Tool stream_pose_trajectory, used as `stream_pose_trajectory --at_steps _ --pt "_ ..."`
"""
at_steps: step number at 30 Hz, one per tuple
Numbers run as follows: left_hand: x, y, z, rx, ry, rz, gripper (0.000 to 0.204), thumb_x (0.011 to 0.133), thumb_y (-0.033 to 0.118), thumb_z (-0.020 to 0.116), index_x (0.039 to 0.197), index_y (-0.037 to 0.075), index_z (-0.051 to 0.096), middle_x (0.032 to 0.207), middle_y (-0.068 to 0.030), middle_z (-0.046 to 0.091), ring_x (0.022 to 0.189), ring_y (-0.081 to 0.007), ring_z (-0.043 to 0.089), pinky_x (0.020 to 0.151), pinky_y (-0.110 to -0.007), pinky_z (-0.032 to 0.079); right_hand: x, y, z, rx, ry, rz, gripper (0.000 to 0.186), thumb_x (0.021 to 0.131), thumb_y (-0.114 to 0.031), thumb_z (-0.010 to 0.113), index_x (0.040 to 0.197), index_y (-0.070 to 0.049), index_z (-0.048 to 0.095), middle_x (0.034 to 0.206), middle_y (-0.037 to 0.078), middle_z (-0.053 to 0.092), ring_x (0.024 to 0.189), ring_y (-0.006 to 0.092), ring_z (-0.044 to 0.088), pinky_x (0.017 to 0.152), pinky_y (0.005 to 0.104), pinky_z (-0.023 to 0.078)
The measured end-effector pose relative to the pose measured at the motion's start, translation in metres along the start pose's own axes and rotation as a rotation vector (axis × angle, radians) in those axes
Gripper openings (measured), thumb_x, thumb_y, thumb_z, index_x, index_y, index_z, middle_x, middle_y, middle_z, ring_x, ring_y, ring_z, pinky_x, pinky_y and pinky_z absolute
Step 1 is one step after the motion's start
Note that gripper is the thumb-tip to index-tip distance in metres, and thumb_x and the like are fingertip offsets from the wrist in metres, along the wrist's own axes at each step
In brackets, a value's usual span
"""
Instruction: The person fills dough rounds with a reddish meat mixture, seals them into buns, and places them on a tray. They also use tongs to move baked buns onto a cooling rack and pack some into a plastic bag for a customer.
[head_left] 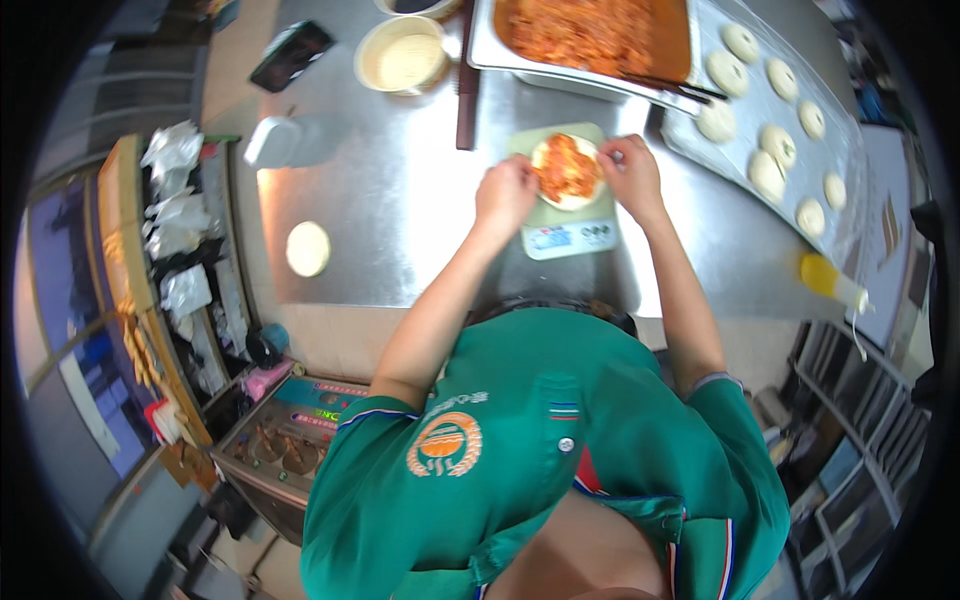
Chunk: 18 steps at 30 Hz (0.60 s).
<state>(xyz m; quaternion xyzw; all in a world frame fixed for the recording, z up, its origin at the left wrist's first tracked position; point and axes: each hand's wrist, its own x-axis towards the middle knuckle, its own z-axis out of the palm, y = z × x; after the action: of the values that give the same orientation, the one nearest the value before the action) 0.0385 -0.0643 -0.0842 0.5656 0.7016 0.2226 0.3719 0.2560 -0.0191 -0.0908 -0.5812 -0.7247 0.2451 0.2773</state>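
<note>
Head view: left hand (507, 194) and right hand (633, 176), fingers closed, pinch one filled wrapper (568, 170) at nine and two o'clock on one scale (566, 239); nine buns (777, 146) toward three.

A black phone (292, 56) is lying at eleven o'clock from the middle of the view, and a translucent container (272, 142) is sitting at ten. Crumpled plastic bags (185, 290) are crowding a wooden-edged shelf (125, 190) between nine and ten. A wide appliance (300, 420) is standing at eight. A yellow squeeze bottle (820, 274) is lying at three, and a metal rack (850, 425) is standing around four.
</note>
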Motion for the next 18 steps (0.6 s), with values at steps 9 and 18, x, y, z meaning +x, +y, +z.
stream_pose_trajectory --at_steps 9,18 --pt "-0.015 0.020 0.015 -0.999 -0.152 -0.052 0.002 0.095 0.009 0.060 0.093 0.009 0.059 0.114 -0.0041 0.060 0.102 -0.0154 0.057 0.089 -0.033 0.048 -0.008 -0.021 -0.009 0.473 -0.127 0.214 0.008 0.089 -0.006 0.066 0.092 0.002 0.065 0.084 0.007 0.069 0.073 0.0143 0.065 0.065 0.0274 0.051" --pt "-0.047 0.060 -0.065 -1.585 -0.223 -0.037 0.040 0.104 0.040 0.039 0.130 0.010 0.045 0.138 -0.0163 0.050 0.125 -0.0273 0.052 0.099 -0.045 0.049 -0.022 -0.102 -0.062 1.220 -0.052 0.408 0.012 0.094 -0.010 0.065 0.100 0.000 0.065 0.090 0.004 0.068 0.076 0.0085 0.063 0.070 0.0231 0.054"
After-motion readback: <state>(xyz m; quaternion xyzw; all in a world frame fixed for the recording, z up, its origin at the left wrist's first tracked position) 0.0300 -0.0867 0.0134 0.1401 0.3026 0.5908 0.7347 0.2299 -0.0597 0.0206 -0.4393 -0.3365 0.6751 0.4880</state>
